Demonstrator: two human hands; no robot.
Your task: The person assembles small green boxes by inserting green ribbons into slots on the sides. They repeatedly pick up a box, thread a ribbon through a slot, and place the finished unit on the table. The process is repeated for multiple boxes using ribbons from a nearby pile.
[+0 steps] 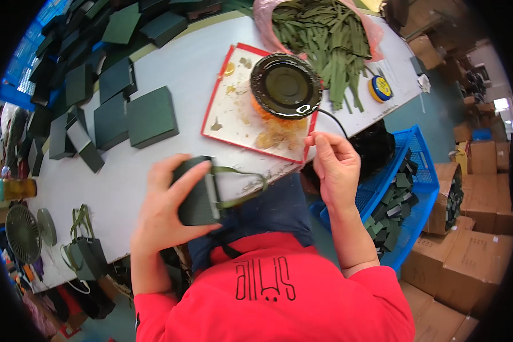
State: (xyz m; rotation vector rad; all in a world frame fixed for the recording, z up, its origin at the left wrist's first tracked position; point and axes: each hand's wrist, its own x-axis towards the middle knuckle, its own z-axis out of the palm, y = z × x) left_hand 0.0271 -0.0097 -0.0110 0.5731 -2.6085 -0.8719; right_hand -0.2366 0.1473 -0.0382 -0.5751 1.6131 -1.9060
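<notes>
Dark green box (pixel 196 194) clasped in the left hand (pixel 165 208) at the table's near edge.
A green ribbon (pixel 242 185) loops from the box toward the right hand (pixel 336 168), whose fingers are pinched shut just beside the red-rimmed tray (pixel 233 122); what they pinch cannot be told. On the tray sits a round black pot (pixel 285 85), beyond it a heap of green strips (pixel 322 40); more dark boxes (pixel 151 117) lie left, a blue crate (pixel 416 171) right.

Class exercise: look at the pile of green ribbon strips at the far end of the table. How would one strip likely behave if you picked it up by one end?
Probably floppy: the green ribbon strips lie bent and crossed in a loose heap. Likely very light, being thin and flat. A similar ribbon on the dark box in the left hand curves in a loop, suggesting it droops rather than stays straight.
</notes>
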